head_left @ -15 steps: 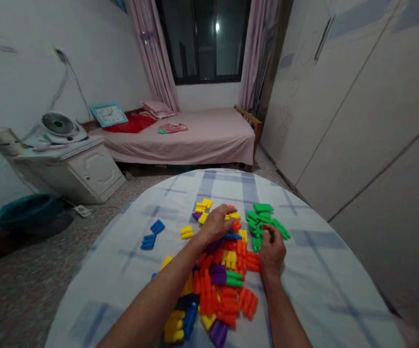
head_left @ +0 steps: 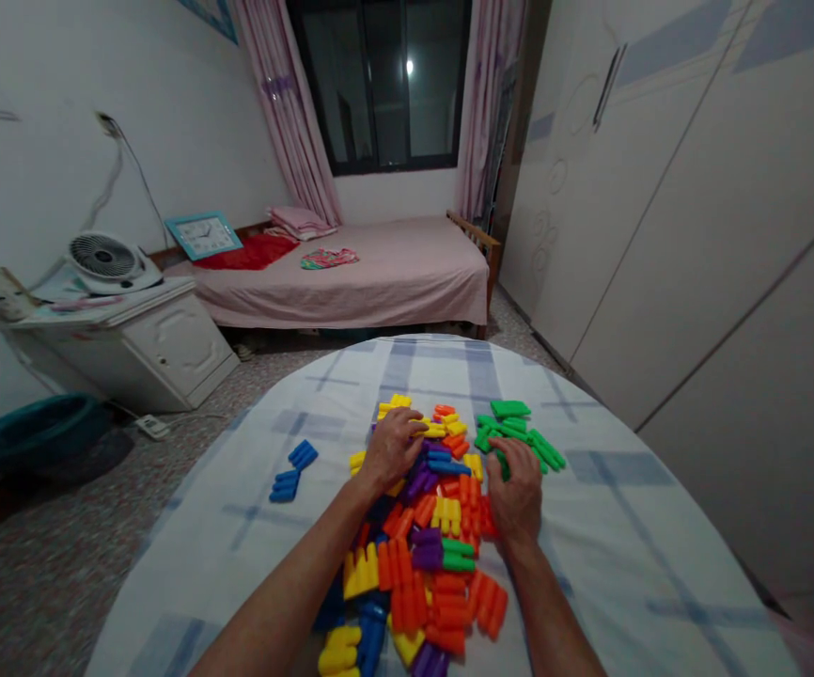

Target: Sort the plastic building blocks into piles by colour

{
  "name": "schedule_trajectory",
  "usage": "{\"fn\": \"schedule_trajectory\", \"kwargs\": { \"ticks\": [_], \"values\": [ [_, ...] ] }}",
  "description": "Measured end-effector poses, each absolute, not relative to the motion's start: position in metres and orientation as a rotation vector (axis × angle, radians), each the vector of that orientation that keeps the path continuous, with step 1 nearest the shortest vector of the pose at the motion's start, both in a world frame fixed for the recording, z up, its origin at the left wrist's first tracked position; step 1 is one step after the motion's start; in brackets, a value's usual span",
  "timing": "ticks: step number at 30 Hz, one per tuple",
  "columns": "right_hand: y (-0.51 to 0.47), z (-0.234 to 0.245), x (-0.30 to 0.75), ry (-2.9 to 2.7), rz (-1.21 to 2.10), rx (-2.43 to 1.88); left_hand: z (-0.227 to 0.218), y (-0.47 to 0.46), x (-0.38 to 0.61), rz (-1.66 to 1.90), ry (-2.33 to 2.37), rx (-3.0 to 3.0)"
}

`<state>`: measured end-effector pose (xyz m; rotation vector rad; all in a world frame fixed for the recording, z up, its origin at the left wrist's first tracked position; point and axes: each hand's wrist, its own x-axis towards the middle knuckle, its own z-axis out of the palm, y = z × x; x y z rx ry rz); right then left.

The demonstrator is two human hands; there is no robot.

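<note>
A pile of interlocking plastic building blocks (head_left: 401,588) in orange, yellow, purple and blue spreads over the table. My left hand (head_left: 391,453) reaches over its far left part, fingers stretched and loosely bent, the tips beside yellow blocks (head_left: 435,429). I see nothing held in it. My right hand (head_left: 518,489) is right of the pile, its fingers curled down around a green block (head_left: 502,463), mostly hidden by the fingers. Just beyond it lies a group of green blocks (head_left: 512,426). Two blue blocks (head_left: 285,486) sit apart on the left.
The round table wears a white and blue checked cloth (head_left: 625,527). Beyond it stand a bed (head_left: 407,282) with a pink sheet, a white cabinet (head_left: 174,353) carrying a fan (head_left: 107,259), and a blue bin (head_left: 40,428). A tall wardrobe (head_left: 661,235) is on the right.
My left hand has moved left and slightly nearer, uncovering blue, purple and yellow blocks. My right hand has shifted a little left, fingers still at the green blocks. The view has tilted slightly.
</note>
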<state>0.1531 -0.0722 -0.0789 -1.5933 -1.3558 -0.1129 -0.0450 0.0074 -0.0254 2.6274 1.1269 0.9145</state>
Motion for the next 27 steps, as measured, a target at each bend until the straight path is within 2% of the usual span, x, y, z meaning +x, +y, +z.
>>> {"fn": "schedule_trajectory", "kwargs": {
  "ticks": [6,10,15,22,27],
  "values": [
    [-0.074,-0.076,0.158,-1.173,-0.121,-1.651,-0.013,0.003,0.020,0.344,0.860,2.894],
    [-0.074,-0.078,0.160,-1.170,-0.109,-1.670,-0.019,-0.006,0.053,0.188,0.835,2.858],
    [-0.074,-0.081,0.161,-1.182,-0.082,-1.699,-0.025,-0.006,0.042,0.406,0.828,2.753],
    [-0.073,-0.080,0.160,-1.196,-0.070,-1.706,-0.014,0.008,-0.045,0.803,1.192,2.487],
    [-0.073,-0.077,0.157,-1.181,-0.082,-1.695,-0.017,0.001,-0.080,0.794,1.154,2.560]
  ]
}}
